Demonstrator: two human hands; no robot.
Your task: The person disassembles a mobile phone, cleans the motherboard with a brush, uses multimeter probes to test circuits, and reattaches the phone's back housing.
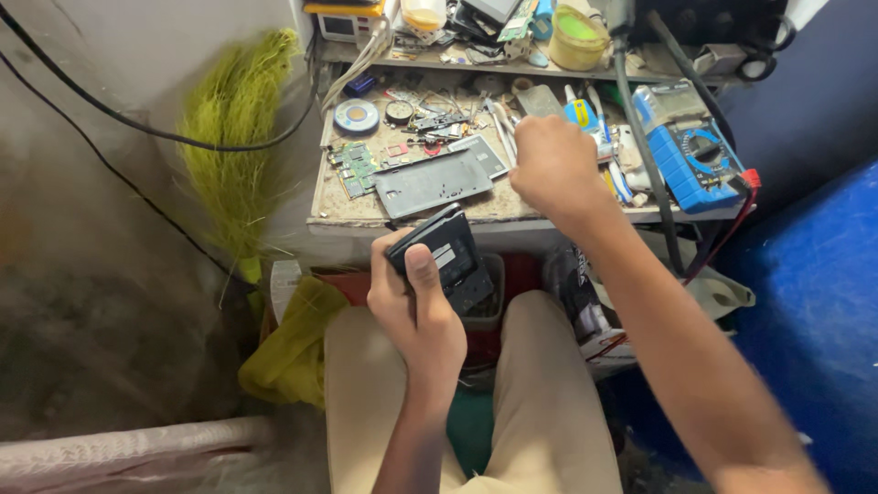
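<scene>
1. The knees point(439, 393) in tan trousers sit nearest the camera, with the left forearm rising between them.
2. The left hand point(416, 306) holds a dark phone point(444, 256) above the lap, just in front of the surface's edge; the fingers wrap its left side and the thumb lies along its face, so the grip is closed on it.
3. The phone is tilted, its top end pointing up and to the right, and it looks opened, with an inner label showing.
4. The right hand point(553, 169) is raised over the right part of the surface point(412, 212), fingers curled into a loose fist; I cannot tell whether it grips anything.
5. On the surface just beyond the phone lies a grey phone back panel point(430, 183), with a green circuit board point(355, 166) to its left and a round blue-rimmed disc point(356, 115) behind that.
6. Small tools and parts lie scattered behind the right hand.
7. A blue multimeter point(690, 151) sits at the right end of the surface.
8. A yellow-green broom point(236, 137) leans against the wall at left, and a yellow cloth point(293, 348) lies beside the left knee.
</scene>
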